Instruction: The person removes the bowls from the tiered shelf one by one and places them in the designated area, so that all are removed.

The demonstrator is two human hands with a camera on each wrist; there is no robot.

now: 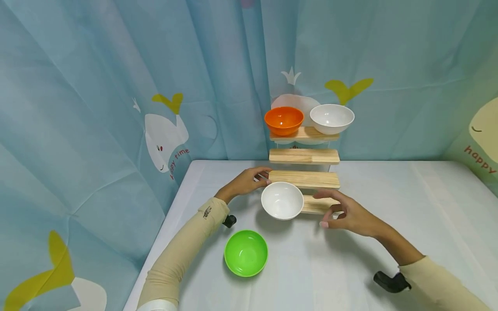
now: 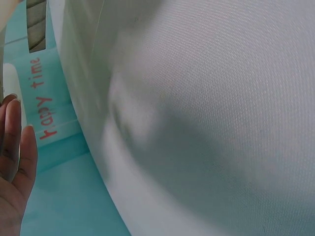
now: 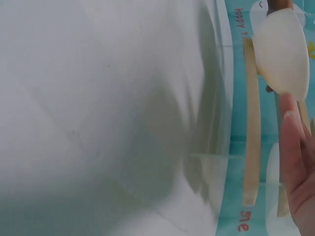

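Observation:
A white bowl [image 1: 282,201] stands upright at the left end of the lowest slat [image 1: 320,204] of a stepped wooden rack. My left hand [image 1: 249,180] is at the bowl's upper left, thumb tip right at the rim and fingers by the end of the slat above. In the left wrist view, the left hand [image 2: 15,167] shows loosely extended fingers at the frame's edge. To the right of the bowl, my right hand [image 1: 346,215] hovers before the rack, thumb and fingers apart with nothing between them. Its fingertip overlaps the bowl [image 3: 283,54] in the right wrist view.
A green bowl [image 1: 246,253] sits on the white table [image 1: 303,276], in front and left of the rack. On the top slat [image 1: 305,134] stand an orange bowl [image 1: 284,121] and another white bowl [image 1: 332,119]. Behind hangs a blue curtain [image 1: 229,86] with whale prints.

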